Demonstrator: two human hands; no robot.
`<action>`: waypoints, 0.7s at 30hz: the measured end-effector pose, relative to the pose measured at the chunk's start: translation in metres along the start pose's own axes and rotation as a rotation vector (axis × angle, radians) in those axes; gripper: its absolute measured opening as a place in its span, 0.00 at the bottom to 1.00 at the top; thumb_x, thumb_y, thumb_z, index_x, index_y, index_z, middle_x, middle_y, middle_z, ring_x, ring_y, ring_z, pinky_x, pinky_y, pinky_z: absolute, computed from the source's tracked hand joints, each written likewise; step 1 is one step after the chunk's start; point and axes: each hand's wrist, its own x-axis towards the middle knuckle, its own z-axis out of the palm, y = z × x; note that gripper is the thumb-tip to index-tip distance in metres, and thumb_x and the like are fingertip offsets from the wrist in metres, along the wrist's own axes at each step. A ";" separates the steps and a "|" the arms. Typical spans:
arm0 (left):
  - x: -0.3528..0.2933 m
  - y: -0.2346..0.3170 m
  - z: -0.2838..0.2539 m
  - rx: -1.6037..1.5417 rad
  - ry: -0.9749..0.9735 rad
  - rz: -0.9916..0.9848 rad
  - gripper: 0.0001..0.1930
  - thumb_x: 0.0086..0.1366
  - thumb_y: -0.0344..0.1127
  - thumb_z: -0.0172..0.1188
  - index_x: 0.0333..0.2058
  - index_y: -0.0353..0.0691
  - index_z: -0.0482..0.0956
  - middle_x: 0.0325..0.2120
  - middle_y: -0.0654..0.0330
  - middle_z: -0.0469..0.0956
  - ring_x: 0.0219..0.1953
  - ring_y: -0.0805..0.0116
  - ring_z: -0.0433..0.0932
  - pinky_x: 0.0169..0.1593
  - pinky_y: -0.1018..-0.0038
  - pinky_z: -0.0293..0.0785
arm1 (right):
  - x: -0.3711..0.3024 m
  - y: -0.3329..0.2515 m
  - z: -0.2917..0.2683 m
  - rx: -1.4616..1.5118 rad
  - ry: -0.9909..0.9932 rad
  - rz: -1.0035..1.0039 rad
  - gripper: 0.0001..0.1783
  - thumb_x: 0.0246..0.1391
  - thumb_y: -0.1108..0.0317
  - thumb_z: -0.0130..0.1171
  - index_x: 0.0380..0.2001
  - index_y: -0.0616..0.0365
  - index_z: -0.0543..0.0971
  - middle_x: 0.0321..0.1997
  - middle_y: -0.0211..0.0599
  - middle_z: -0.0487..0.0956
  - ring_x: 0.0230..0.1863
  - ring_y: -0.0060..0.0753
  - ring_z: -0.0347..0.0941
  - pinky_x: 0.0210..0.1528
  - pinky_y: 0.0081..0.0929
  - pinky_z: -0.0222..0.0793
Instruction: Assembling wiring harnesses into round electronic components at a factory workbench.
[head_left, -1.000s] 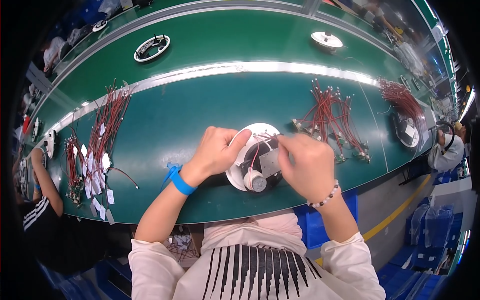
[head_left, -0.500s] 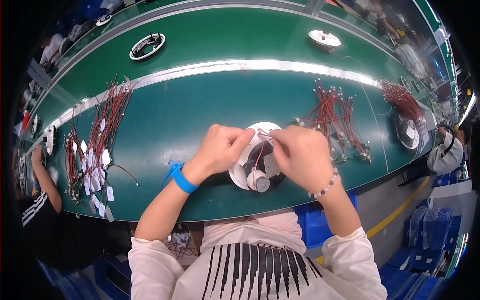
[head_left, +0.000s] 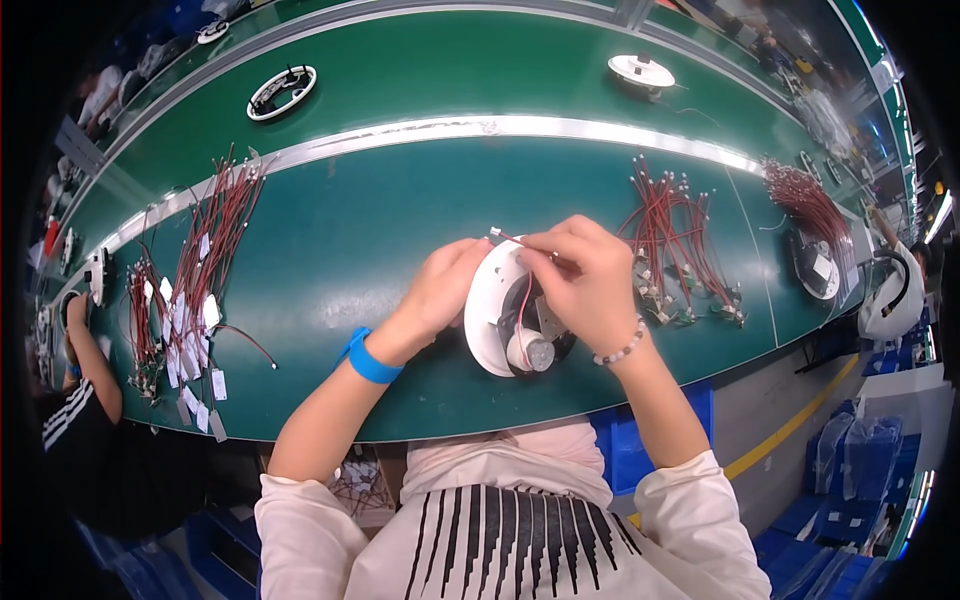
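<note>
In front of me a white round housing (head_left: pixel 482 310) is tilted up on its edge. A dark inner part, a small cylindrical motor (head_left: pixel 538 353) and a thin wire are on its right side. My left hand (head_left: pixel 440 285) grips the housing's left rim, its fingers partly hidden behind it. Above the housing's upper edge, my right hand (head_left: pixel 585 265) pinches a dark red cable. The cable's small white connector (head_left: pixel 497 232) sticks out leftward past the fingertips, close to my left fingers.
Red cables with white tags (head_left: pixel 185 330) lie to the left, and loose red cables with small circuit boards (head_left: pixel 685 250) to the right. Farther right is a cable bundle (head_left: pixel 805 200) on another unit. Beyond the strip, a ring-shaped housing (head_left: pixel 282 93) and a white disc (head_left: pixel 641 70) sit on the green belt.
My hands have tilted the housing up further. My right hand has moved slightly up and left, and the cable's connector now shows. The parts on the belt have shifted left.
</note>
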 end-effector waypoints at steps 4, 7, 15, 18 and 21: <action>0.003 -0.005 -0.001 -0.159 -0.082 -0.005 0.14 0.62 0.40 0.41 0.37 0.36 0.68 0.21 0.64 0.73 0.19 0.85 0.69 0.18 0.89 0.64 | 0.000 0.001 -0.007 -0.104 -0.052 -0.033 0.06 0.35 0.76 0.59 0.23 0.59 0.78 0.17 0.34 0.72 0.17 0.23 0.67 0.17 0.17 0.60; 0.008 -0.011 0.004 -0.318 0.012 0.009 0.12 0.61 0.38 0.44 0.38 0.36 0.67 0.25 0.62 0.74 0.24 0.81 0.73 0.24 0.86 0.70 | 0.002 -0.002 -0.014 -0.163 -0.067 -0.037 0.06 0.35 0.75 0.59 0.23 0.58 0.79 0.16 0.34 0.71 0.16 0.25 0.66 0.17 0.18 0.60; 0.008 -0.014 0.003 -0.378 0.056 0.101 0.14 0.58 0.33 0.51 0.41 0.35 0.64 0.27 0.55 0.74 0.27 0.75 0.75 0.26 0.83 0.71 | 0.008 -0.012 -0.038 -0.364 -0.339 -0.014 0.04 0.38 0.70 0.58 0.20 0.58 0.78 0.13 0.35 0.69 0.15 0.32 0.66 0.18 0.23 0.60; 0.009 -0.014 0.004 -0.395 0.055 0.127 0.12 0.58 0.33 0.50 0.40 0.35 0.64 0.26 0.56 0.75 0.27 0.75 0.74 0.26 0.83 0.71 | 0.008 -0.010 -0.034 -0.330 -0.273 -0.070 0.04 0.37 0.70 0.57 0.18 0.59 0.77 0.13 0.35 0.68 0.15 0.32 0.66 0.18 0.25 0.59; 0.008 -0.013 0.003 -0.362 0.043 0.144 0.10 0.59 0.32 0.49 0.38 0.35 0.65 0.25 0.56 0.75 0.27 0.76 0.74 0.27 0.83 0.70 | 0.009 -0.012 -0.032 -0.350 -0.258 -0.080 0.05 0.37 0.71 0.57 0.15 0.60 0.76 0.13 0.35 0.68 0.15 0.33 0.66 0.17 0.25 0.59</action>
